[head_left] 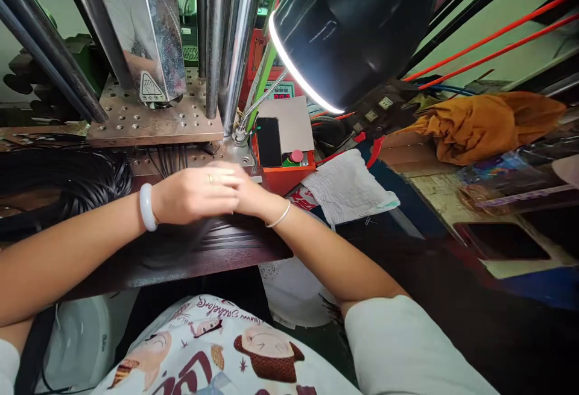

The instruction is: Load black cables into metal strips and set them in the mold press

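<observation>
My left hand (192, 195), wearing a pale bangle and a ring, crosses in front of my right hand (246, 193) above the dark worktable edge. Its fingers stretch to the right, side by side and a little blurred; its palm is hidden. The left hand covers most of my right hand, and the right fingers cannot be made out. Black cables (226, 235) lie on the worktable (190, 268) just under the hands. Behind them, thin black cables (167, 158) run beneath the press plate (154, 132). A large bundle of black cables (67, 181) lies to the left.
A lit black lamp (348, 27) hangs at upper right. Steel press columns (212, 39) rise behind the hands. A phone (269, 142) rests on the orange control box (289, 181) with a red button (296, 156). White cloth (353, 187) lies nearby; a white basin (84, 338) stands below.
</observation>
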The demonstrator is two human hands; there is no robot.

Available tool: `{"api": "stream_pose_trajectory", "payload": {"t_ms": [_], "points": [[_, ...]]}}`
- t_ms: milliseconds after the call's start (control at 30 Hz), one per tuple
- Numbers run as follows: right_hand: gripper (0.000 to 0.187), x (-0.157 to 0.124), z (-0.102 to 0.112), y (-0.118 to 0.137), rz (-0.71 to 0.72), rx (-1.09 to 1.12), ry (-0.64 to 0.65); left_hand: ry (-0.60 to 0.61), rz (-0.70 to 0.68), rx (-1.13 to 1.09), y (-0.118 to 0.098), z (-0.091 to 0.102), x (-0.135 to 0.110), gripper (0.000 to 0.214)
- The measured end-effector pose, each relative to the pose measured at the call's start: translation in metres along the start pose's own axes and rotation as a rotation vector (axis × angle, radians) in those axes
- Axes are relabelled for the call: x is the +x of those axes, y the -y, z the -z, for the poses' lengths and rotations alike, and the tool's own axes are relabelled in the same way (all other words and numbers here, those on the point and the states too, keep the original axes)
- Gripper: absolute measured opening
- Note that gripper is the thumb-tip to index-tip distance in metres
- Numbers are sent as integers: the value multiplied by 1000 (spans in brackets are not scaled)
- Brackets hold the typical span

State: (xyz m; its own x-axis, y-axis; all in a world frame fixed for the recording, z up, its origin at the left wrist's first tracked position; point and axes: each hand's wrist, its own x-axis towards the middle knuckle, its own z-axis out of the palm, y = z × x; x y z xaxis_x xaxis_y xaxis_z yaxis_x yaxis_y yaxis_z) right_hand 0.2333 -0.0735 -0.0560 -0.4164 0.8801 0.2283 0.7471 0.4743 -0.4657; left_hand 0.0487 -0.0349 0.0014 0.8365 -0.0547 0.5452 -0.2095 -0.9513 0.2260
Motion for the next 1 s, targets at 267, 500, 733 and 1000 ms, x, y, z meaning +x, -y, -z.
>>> {"api": "stream_pose_trajectory", "payload": {"t_ms": [267, 500, 733, 1000], "points": [[21, -27, -9, -7, -4, -152, 208, -193, 783, -55, 23, 10, -19, 29], [35, -15, -9, 7, -181, 503, -170, -232, 849, -220, 30, -9, -24, 24], [21, 2, -22, 4, -443, 999, -62, -103, 728, -166, 25, 1, -21, 34], [10, -29, -6, 15, -218, -24, -28, -10, 694, 6, 7, -6, -23, 26]]}}
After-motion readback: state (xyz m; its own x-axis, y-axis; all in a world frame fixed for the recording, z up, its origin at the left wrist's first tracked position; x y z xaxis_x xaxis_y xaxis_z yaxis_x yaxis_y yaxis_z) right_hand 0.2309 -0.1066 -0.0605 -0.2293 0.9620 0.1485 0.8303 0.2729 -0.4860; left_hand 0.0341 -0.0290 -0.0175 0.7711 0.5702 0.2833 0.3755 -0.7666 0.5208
